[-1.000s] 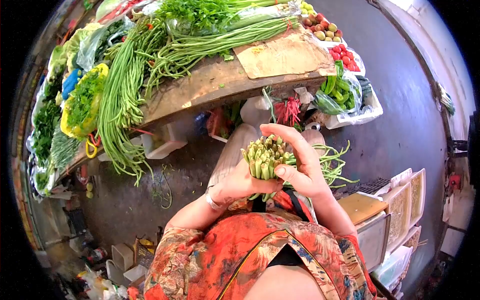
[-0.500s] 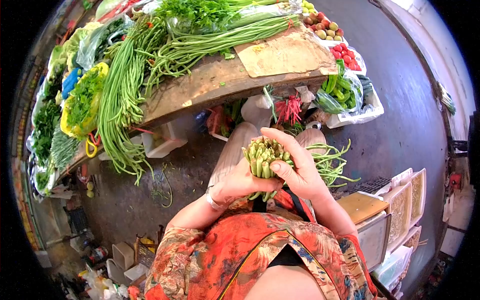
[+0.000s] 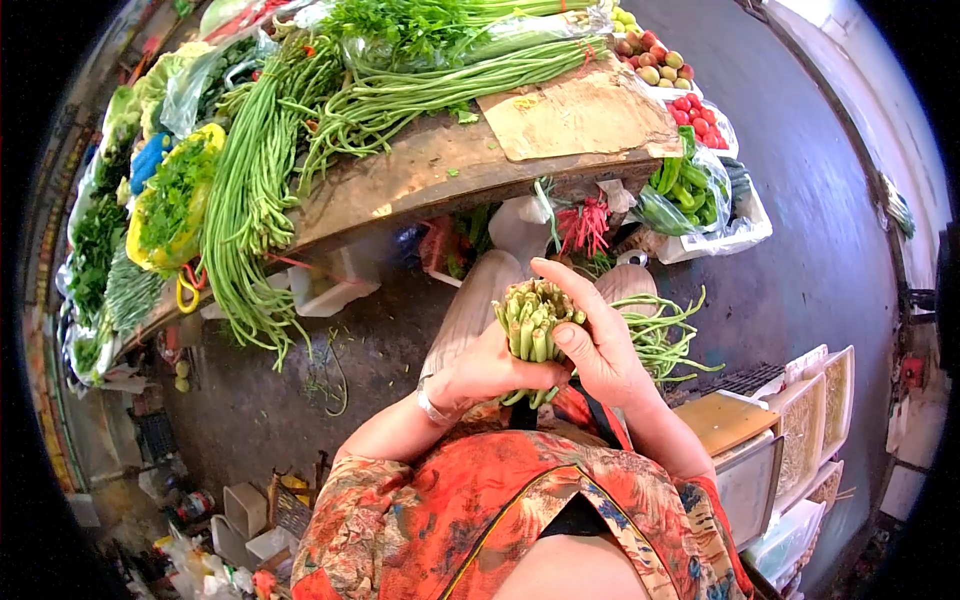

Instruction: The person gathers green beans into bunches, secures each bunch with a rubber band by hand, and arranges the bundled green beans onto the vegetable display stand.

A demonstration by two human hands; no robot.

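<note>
A bunch of long beans [image 3: 535,318] is held over my lap, its cut ends bundled tightly and facing up toward me. My left hand [image 3: 485,368], with a bracelet at the wrist, wraps the bunch from the left and below. Against its right side my right hand [image 3: 603,345] is cupped, thumb and fingers pressed to the stems. The thin loose tails of the beans [image 3: 660,335] spread out beyond my right wrist. Most of the bunch's middle is hidden behind my hands.
Ahead stands a wooden table [image 3: 400,185] with more long beans [image 3: 250,180], leafy greens [image 3: 405,35] and a cardboard sheet [image 3: 570,105]. Green peppers [image 3: 690,185] and tomatoes [image 3: 697,118] lie to its right. Plastic bins [image 3: 800,420] are beside me at right. Bean scraps litter the floor.
The view has shifted slightly, so the table appears a little lower and further right. Both hands keep their hold on the bunch, with hardly any change in grip.
</note>
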